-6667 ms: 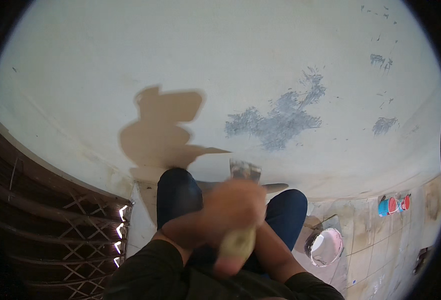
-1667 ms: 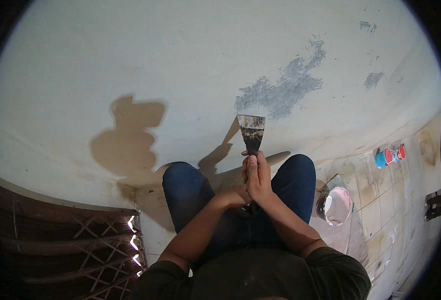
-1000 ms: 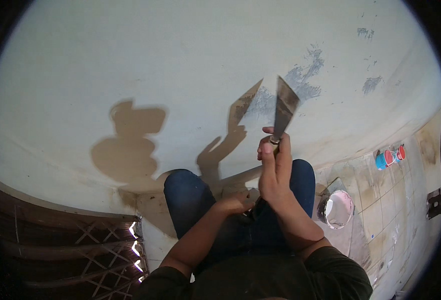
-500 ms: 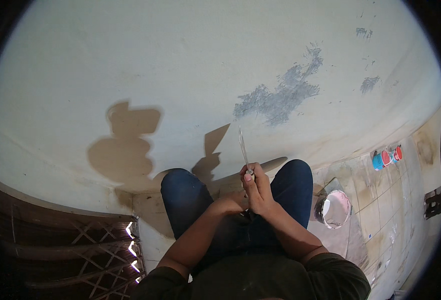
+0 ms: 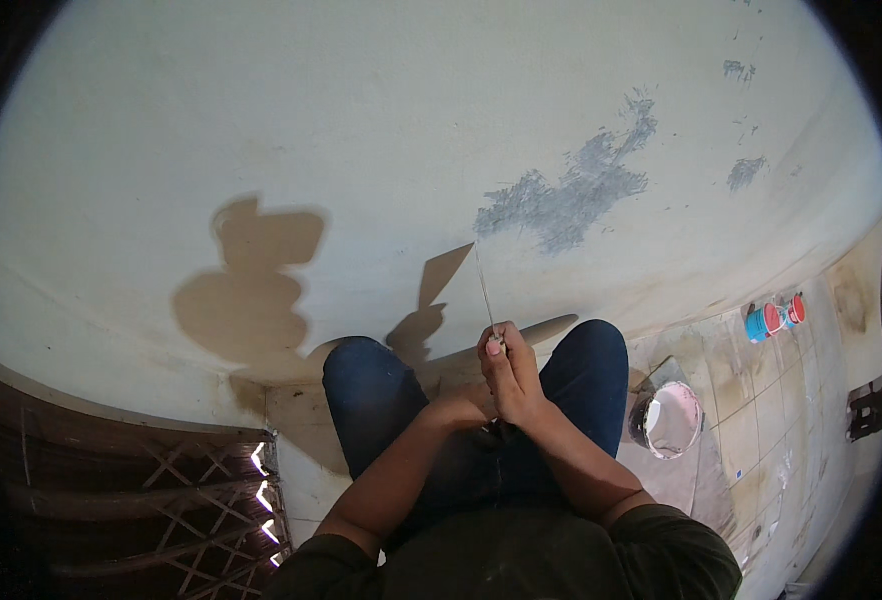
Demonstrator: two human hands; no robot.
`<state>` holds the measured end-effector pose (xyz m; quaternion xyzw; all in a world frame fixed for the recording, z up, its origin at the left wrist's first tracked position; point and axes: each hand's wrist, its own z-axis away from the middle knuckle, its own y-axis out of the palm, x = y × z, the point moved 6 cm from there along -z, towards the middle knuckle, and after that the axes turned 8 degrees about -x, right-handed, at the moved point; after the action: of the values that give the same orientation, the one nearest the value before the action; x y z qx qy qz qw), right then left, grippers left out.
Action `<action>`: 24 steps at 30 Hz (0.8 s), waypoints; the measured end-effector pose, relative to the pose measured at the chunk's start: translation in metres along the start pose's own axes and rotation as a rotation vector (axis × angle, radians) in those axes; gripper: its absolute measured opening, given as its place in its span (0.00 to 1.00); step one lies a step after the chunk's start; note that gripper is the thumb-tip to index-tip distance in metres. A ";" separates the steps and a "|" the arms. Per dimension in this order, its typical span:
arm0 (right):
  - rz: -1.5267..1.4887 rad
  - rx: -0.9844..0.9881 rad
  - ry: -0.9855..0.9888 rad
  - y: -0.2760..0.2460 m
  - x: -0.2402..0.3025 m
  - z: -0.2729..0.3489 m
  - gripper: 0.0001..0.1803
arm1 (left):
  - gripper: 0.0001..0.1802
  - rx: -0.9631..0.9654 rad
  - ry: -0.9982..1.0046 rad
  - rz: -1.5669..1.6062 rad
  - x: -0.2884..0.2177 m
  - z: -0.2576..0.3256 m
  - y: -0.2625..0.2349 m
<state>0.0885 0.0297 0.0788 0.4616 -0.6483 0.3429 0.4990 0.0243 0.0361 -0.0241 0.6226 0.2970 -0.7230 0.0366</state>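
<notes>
A putty knife is gripped in my right hand, its thin blade seen almost edge-on. The thumb lies along the handle. At the lower edge of a rough grey patch, the blade's tip meets its own shadow on the pale wall and appears to touch the wall there. My left hand is tucked against the underside of my right hand, between my knees. Its fingers are hidden, so I cannot see whether they also hold the handle.
On the floor to the right stands a bucket with a pale, smeared inside. Farther off are a blue and red container and a red-topped one. A dark lattice gate stands at the lower left. My knees are close to the wall.
The putty knife's blade has turned more edge-on, and its tip has come up to its shadow on the wall. The wall has shifted slightly right in view.
</notes>
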 end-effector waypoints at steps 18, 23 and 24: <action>-0.163 0.052 0.151 0.004 0.005 0.001 0.19 | 0.21 -0.032 0.018 -0.177 0.000 -0.001 -0.004; -0.035 0.013 -0.008 0.002 0.003 0.004 0.19 | 0.21 0.011 -0.045 -0.055 0.008 0.000 0.001; 0.013 0.008 -0.012 0.002 0.006 0.005 0.19 | 0.21 -0.048 0.086 -0.051 -0.003 -0.001 -0.003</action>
<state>0.0841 0.0245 0.0836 0.4617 -0.6527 0.3459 0.4910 0.0244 0.0385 -0.0202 0.6442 0.3312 -0.6891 0.0203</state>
